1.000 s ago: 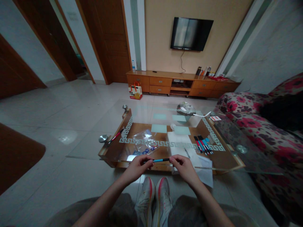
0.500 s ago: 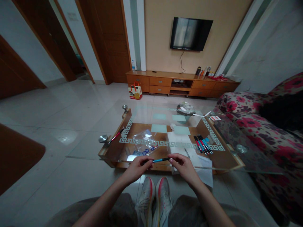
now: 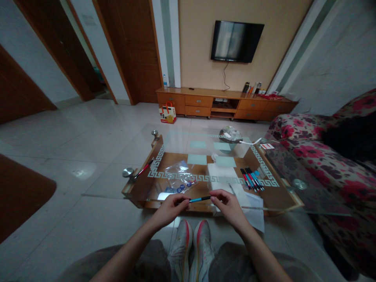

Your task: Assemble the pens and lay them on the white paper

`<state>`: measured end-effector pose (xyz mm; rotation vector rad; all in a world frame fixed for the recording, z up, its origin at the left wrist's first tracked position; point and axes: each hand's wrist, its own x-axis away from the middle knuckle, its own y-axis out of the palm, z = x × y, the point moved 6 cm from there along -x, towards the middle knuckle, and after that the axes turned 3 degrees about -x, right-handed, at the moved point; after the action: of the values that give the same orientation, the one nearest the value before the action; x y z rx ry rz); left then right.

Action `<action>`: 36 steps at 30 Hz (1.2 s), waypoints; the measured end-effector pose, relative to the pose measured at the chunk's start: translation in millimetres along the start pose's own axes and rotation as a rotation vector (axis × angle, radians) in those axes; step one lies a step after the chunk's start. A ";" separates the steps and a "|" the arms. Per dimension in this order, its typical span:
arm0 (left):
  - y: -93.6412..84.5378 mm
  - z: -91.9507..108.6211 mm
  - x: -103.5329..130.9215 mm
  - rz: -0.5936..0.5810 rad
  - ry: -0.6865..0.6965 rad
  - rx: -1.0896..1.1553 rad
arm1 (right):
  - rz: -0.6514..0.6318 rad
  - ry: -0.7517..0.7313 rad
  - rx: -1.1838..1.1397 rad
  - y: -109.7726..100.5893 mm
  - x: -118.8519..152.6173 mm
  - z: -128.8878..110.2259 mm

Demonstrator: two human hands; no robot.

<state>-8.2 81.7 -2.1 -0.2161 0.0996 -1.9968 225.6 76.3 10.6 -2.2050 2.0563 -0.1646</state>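
Note:
A blue and black pen (image 3: 200, 199) is held level between both hands, at the near edge of the glass coffee table (image 3: 111, 188). My left hand (image 3: 173, 207) pinches its blue end, while the fingers of my right hand (image 3: 225, 201) close on the black end. Beyond the left hand lies a clear plastic bag (image 3: 178, 174) with blue round marks. Several red, blue and black pens (image 3: 252, 179) lie side by side to the right. At the table's left side rests a single red and black pen (image 3: 143, 170).
White paper (image 3: 254, 213) and a white box-like thing (image 3: 225, 172) lie right of centre. A dark bowl-like thing with a crumpled bag (image 3: 230, 135) stands at the far side. A flowered sofa (image 3: 337, 156) borders the right. My shoes (image 3: 179, 243) are below the near edge.
Both hands keep hold of the pen in nearly the same place. The right fingers have shifted very slightly; nothing else has visibly moved.

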 end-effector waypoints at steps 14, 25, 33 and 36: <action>12.7 -3.4 5.2 -0.188 0.008 -0.010 | 0.045 -0.039 -0.063 -3.5 0.1 -5.2; 11.0 -2.2 4.3 -0.170 0.025 -0.027 | 0.095 -0.030 -0.104 -6.4 -1.4 -5.6; 9.2 -5.4 3.4 -0.145 0.018 -0.052 | 0.108 0.004 -0.119 -7.0 -1.7 -6.2; 8.8 -3.1 3.8 -0.147 0.016 -0.051 | 0.097 0.014 -0.132 -7.1 -1.3 -8.1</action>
<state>-2.5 74.5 -6.2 -0.2464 0.1489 -2.1442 231.2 78.0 19.7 -2.1758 2.2364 -0.0368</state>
